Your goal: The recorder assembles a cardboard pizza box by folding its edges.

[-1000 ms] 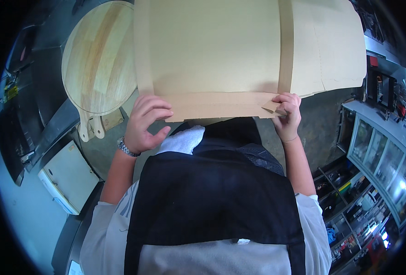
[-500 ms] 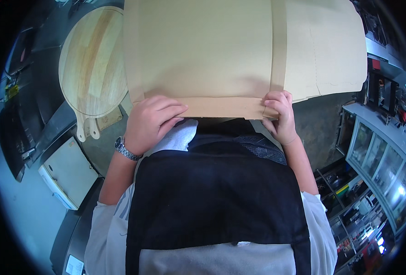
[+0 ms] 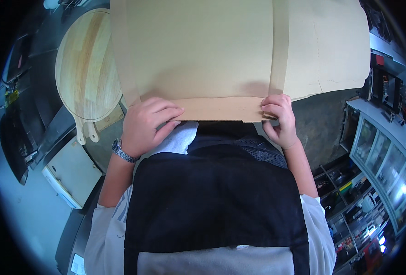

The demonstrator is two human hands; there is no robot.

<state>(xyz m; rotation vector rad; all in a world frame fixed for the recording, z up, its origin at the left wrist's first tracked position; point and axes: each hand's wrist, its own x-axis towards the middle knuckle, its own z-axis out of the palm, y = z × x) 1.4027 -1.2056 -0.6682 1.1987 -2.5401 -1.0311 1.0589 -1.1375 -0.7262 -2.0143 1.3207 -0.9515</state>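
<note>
A dark grey stone tabletop [image 3: 320, 121] is seen at three o'clock. Glass-fronted display cabinets [image 3: 379, 156], lit from within, are ranged at four o'clock. A pale bluish floor [image 3: 22, 215] is spread at eight o'clock.

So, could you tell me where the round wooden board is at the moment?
In the head view, the round wooden board lies at the upper left, beside the flat cardboard box, which overlaps its right edge, and above the left hand.
</note>
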